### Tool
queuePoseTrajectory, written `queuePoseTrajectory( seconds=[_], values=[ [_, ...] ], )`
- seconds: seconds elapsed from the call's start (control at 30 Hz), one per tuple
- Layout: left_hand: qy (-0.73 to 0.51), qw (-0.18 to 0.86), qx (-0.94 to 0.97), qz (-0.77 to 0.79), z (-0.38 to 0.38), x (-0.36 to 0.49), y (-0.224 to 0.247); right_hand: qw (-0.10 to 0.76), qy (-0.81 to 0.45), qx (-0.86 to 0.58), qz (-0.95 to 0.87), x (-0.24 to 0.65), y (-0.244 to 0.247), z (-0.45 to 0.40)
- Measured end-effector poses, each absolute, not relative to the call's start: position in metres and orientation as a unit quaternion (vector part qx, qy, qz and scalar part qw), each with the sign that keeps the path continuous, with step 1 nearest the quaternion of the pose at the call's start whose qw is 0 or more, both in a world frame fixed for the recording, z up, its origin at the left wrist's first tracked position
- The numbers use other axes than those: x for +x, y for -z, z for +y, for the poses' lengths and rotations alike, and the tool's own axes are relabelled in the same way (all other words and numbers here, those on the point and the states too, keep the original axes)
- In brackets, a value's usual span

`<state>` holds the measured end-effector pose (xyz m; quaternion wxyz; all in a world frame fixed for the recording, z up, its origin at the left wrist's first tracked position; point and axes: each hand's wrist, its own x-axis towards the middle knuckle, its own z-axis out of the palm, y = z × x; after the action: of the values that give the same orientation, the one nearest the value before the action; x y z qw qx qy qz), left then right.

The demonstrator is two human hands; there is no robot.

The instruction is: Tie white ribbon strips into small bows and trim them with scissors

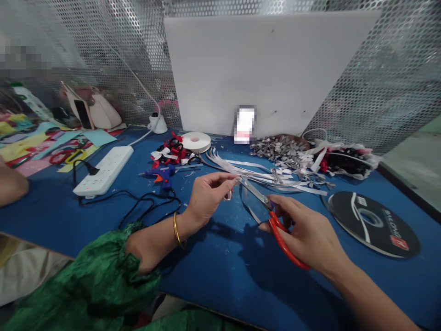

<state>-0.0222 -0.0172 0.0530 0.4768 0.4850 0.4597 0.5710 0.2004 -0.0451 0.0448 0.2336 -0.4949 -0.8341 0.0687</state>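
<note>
Thumb and forefinger of my left hand [211, 195] pinch a thin grey ribbon [253, 212], which hangs down in a loop towards my right hand. Red-handled scissors [280, 236] are held in my right hand [306, 230], their blade tips at the ribbon by my left fingertips. Whether the blades touch the ribbon is too small to tell. Behind both hands lies a bundle of cut pale ribbons [241, 168], and beyond it a pile of small grey bows [282, 151].
A blue glue gun [160, 174] with a black cable and a white power strip [105, 171] lie at the left. A black ribbon spool [375, 223] lies right, a white roll [196, 141] behind. Another person's arm [12, 184] rests at the left edge.
</note>
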Motion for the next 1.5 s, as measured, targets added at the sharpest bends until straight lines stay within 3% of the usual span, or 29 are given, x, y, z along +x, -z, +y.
queuePoseTrajectory(
  seconds=[1.2, 1.5],
  values=[
    [-0.539, 0.522, 0.472, 0.462, -0.0175, -0.0198, -0.05, 0.251, -0.069, -0.505, -0.823, 0.1977, -0.0464, -0.0479],
    [-0.553, 0.54, 0.437, 0.46, -0.0175, -0.0186, -0.0516, 0.206, -0.051, -0.495, -0.843, 0.196, -0.0474, -0.047]
  ],
)
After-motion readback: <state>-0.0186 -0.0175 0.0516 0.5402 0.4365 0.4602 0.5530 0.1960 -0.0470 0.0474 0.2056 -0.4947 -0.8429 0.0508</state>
